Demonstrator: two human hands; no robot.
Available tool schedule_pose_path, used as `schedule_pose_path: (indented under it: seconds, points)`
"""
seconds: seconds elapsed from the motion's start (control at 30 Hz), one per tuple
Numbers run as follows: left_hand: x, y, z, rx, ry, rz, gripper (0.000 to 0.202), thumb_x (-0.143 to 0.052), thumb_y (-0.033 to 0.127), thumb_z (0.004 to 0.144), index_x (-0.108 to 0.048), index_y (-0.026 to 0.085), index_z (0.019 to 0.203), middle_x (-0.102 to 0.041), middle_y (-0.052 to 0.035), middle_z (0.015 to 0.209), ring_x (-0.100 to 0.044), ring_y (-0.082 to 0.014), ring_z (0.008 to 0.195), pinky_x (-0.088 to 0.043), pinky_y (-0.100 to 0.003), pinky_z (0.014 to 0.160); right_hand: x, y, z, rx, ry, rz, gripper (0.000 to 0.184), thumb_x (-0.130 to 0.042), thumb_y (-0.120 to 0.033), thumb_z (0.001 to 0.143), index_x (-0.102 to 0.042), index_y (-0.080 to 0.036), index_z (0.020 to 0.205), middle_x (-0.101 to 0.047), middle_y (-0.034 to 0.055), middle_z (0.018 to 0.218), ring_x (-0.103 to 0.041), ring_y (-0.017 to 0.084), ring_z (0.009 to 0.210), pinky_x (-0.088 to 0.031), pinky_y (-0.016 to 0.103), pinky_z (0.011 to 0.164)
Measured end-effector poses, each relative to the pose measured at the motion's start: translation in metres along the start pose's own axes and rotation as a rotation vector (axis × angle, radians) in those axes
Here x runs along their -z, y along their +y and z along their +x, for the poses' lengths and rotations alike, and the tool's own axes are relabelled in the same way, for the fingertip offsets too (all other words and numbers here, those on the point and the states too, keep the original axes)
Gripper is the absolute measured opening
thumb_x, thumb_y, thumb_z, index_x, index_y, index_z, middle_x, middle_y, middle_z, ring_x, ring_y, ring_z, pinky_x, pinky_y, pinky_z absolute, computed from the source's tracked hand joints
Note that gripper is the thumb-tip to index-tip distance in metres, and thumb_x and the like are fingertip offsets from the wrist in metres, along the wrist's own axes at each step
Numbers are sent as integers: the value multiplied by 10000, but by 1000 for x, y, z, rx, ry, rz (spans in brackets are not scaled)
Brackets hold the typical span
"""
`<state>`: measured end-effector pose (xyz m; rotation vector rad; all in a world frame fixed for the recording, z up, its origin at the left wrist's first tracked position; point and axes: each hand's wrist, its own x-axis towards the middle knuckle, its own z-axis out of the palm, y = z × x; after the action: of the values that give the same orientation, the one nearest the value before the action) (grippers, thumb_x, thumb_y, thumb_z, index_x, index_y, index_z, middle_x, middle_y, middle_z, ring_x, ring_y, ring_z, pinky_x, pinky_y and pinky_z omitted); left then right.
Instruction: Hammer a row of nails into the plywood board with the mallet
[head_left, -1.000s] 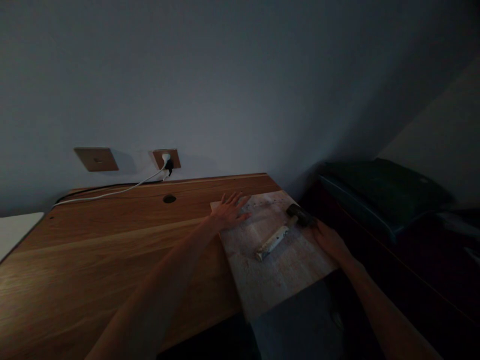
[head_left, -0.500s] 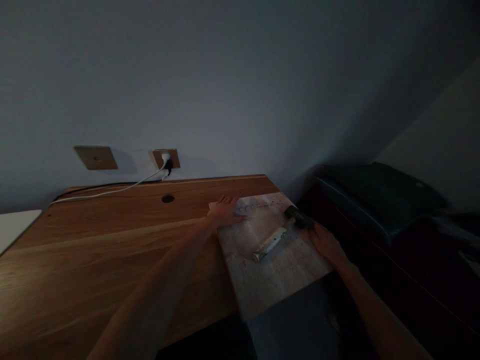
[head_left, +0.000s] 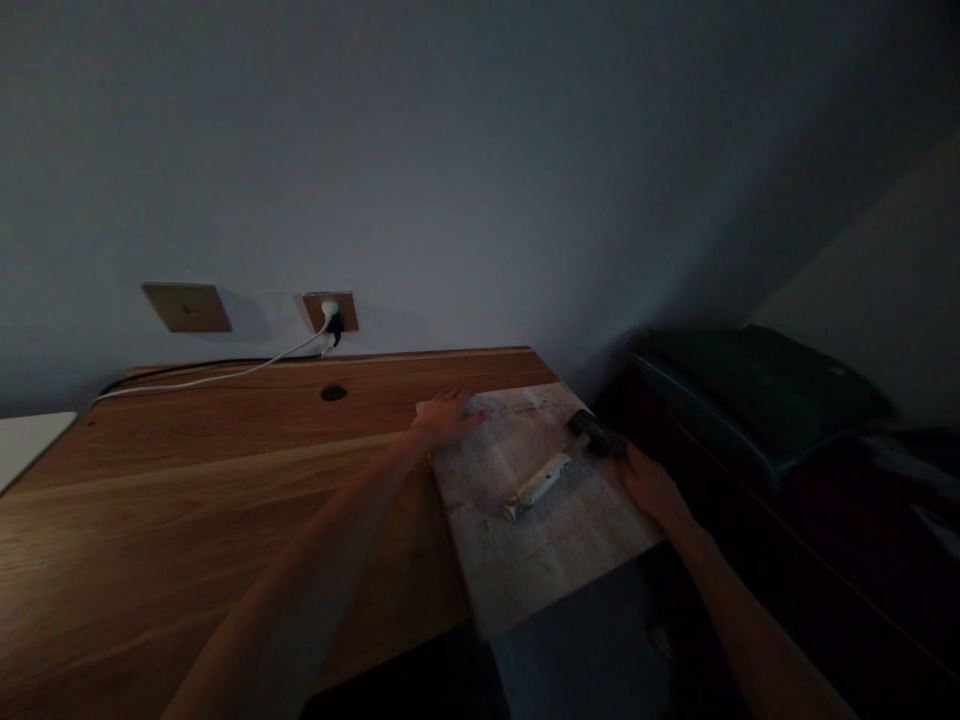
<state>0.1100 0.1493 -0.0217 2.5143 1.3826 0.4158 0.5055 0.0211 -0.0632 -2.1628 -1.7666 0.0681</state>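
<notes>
A flat, pinkish-grey board (head_left: 517, 570) lies at the right end of the wooden desk, its near part reaching past the desk's front edge. On it rests a hammer (head_left: 538, 486) with a dark, blocky head and a worn, pale handle pointing toward the near left. My left hand (head_left: 444, 420) lies on the board's far left corner, thumb and fingers stretched out. At the board's right edge my right hand (head_left: 651, 488) is closed around the rim, close beside the hammer head. Its lower fingers are hidden under the edge.
The wooden desk (head_left: 225, 510) runs along a grey wall, with a cable hole (head_left: 333, 392) near the back. White and black cables (head_left: 247, 370) lead to a wall socket (head_left: 348, 308). A white object (head_left: 30, 440) sits far left. A dark green cushion-like item (head_left: 772, 390) lies right.
The view has shifted very slightly. My left thumb has moved a little on the board; the board, the hammer and my right hand stay nearly where they were.
</notes>
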Motion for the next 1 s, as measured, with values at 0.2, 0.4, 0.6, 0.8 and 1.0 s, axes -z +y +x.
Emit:
schedule_pose_path:
  seconds: [0.2,0.4,0.6,0.8,1.0]
  points:
    - [-3,-1,-1,-24,-4,25,580,-515,542,997,-553,148,1421,-598,-164,1441,-580,-322,1334,-429,-408,1146,8,-12,-2,-58,-47,-42,558,-324,-326,1026,-523,-157,1520,-668,173,1388,-679,369,1225,-529,545,1037]
    - [-4,-1,-1,-32,-1,31,568,-539,505,984,-545,157,1433,-604,-160,1437,-595,-319,1315,-431,-418,1145,9,-15,-4,-47,-52,-25,567,-288,-334,1041,-516,-128,1518,-638,186,1426,-651,369,1271,-505,538,1067]
    - [-3,-1,-1,-31,3,37,539,-526,497,986,-554,169,1413,-614,-153,1416,-596,-314,1307,-426,-422,1143,12,-19,-5,-53,-38,-28,542,-324,-319,1034,-545,-142,1496,-661,180,1398,-669,353,1245,-518,507,1057]
    - [-2,1,-2,-27,-2,47,538,-527,499,986,-556,171,1411,-606,-159,1425,-598,-324,1302,-427,-436,1140,11,-19,-5,-49,-22,-33,537,-321,-313,1027,-571,-147,1472,-701,176,1332,-695,338,1199,-541,475,1027]
    - [-1,2,-3,-22,-9,41,545,-522,500,991,-552,168,1422,-598,-157,1443,-598,-323,1305,-439,-425,1130,10,-16,-4,-37,-12,-37,539,-352,-301,1003,-570,-146,1470,-707,168,1323,-701,338,1184,-552,468,1009]
